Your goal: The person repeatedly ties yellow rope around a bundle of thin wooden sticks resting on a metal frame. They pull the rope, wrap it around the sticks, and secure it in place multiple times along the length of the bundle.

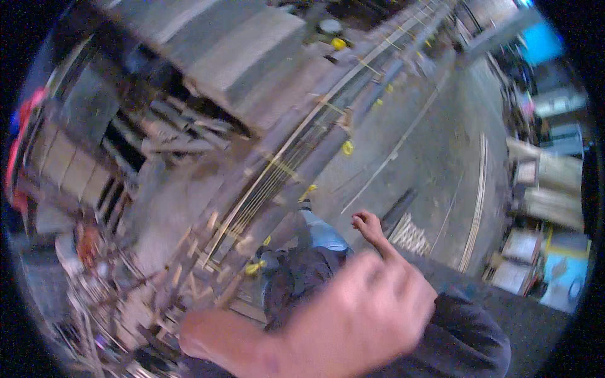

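My left hand is raised close in the lower middle, its bent forearm coming from the lower left. Motion smears its fingers, and I cannot make out anything in it. Farther out, my right hand hangs above the floor with fingers loosely curled in and nothing visible in them. Its dark sleeve shows at lower right. Neither hand touches the long, narrow rack to the left, where thin pale strips lie lengthwise. My leg in blue trousers shows beyond the dark top.
Bright yellow pieces line the rack's right side. Scrap wood lies beneath a large grey slab-like stack. More sticks clutter the lower left. Pale lengths and a short bundle lie on the grey floor.
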A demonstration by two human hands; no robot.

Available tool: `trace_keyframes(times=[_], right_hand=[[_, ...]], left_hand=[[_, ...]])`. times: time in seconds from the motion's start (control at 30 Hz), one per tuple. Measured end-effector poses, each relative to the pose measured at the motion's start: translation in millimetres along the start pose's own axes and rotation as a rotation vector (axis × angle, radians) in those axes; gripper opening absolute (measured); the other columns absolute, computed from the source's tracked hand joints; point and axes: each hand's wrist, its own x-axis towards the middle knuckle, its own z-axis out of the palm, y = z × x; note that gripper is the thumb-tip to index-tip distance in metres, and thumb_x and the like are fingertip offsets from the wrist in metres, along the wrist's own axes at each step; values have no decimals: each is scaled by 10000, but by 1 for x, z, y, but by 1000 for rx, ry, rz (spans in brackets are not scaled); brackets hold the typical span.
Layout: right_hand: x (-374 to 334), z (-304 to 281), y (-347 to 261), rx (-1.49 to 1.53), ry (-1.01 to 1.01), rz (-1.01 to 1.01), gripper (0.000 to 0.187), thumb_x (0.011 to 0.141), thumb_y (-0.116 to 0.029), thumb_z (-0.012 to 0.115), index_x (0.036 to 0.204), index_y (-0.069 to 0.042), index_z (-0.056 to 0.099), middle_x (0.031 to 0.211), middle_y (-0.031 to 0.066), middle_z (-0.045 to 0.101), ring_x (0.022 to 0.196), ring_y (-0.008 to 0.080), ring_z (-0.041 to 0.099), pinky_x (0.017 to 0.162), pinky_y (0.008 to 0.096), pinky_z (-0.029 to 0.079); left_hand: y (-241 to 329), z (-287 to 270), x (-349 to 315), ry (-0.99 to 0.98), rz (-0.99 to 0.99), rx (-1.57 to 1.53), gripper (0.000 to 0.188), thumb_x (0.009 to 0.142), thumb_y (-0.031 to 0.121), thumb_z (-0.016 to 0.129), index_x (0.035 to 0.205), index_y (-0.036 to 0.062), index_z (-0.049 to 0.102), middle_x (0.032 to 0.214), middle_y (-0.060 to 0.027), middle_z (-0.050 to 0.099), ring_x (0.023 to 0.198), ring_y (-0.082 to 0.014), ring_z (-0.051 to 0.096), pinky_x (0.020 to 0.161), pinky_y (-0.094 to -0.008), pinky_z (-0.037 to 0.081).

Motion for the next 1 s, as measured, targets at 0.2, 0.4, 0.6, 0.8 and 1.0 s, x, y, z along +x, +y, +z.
trace_keyframes(times=[0.2,0.4,0.6,0.8,1.0], right_hand=[[-100,-33,264,-450,-66,577,215,801,-201,611,895,-18,673,813,118,677,724,239,659,652,381,519],[-117,2,235,543,471,592,239,782,-217,595,630,-33,603,617,137,629,497,269,573,465,398,428],[31,-9,331,-27,267,529,185,772,-166,640,620,-61,654,642,102,649,574,161,632,538,350,503],[333,-70,453,-213,470,482,275,748,-279,634,643,-27,662,731,211,667,644,381,627,569,439,496],[564,-218,633,-389,415,612,289,783,-298,633,732,-16,663,714,235,632,663,428,615,605,487,498]], left_hand=[[-21,29,106,-153,116,-212,184,743,252,676,869,123,637,830,-23,622,805,-193,636,687,-339,497],[-118,161,143,-249,-180,-550,240,799,136,691,1027,69,662,1003,-107,673,946,-285,649,814,-375,513],[-160,215,270,-187,-388,-485,212,805,98,677,1014,64,677,1000,-113,682,937,-288,655,828,-365,508],[-249,311,425,69,-418,524,252,922,250,546,1053,53,633,1029,-129,619,963,-272,575,924,-409,460],[-351,479,567,-20,-588,752,256,959,294,504,1054,90,627,962,-109,613,915,-231,550,938,-391,445]])
